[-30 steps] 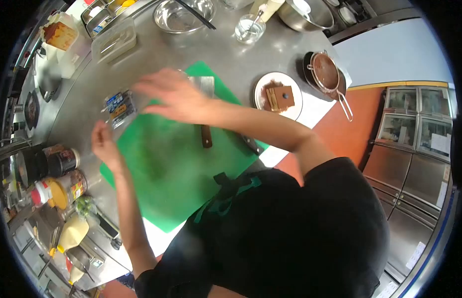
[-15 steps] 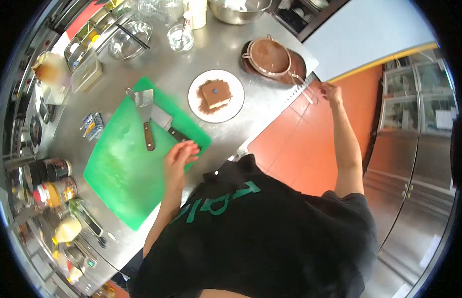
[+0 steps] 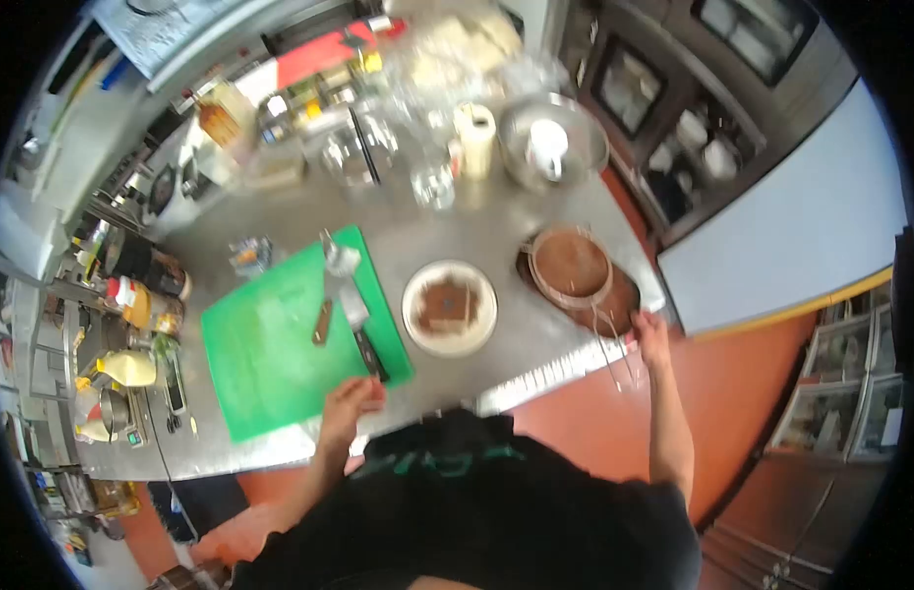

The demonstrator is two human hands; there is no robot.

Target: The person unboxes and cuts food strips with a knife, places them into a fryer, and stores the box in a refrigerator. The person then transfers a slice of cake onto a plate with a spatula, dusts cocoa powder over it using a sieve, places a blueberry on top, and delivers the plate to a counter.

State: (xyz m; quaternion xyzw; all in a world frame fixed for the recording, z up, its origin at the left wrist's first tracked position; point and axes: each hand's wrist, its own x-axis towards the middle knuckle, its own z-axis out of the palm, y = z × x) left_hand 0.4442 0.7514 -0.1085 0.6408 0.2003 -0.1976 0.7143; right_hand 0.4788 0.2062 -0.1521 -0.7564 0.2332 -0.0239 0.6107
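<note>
My right hand [image 3: 655,339] is at the right end of a dark oval tray [image 3: 622,293], its fingers closed on the rim, as far as the blur shows. On that tray rests a round sieve [image 3: 572,264] full of brown powder, its wire handle [image 3: 611,339] reaching past the table edge. My left hand [image 3: 351,405] hangs by the front edge of the green cutting board [image 3: 270,339], fingers curled with nothing visible in them. Just beyond it lies a dark-handled knife or spatula [image 3: 370,356]. A white plate [image 3: 413,331] holds a powder-dusted square cake [image 3: 450,307].
A wooden-handled scraper [image 3: 322,323] lies on the board. Behind stand a glass bowl [image 3: 351,162], a glass [image 3: 433,187], a cream-coloured container [image 3: 474,143] and a steel bowl [image 3: 521,162] with a white cup inside. Jars and bottles [image 3: 132,305] line the left side.
The view has tilted up, showing more of the table's back. My right hand has moved from beside the tray to its rim. My left hand's fingers have curled in, close to the board.
</note>
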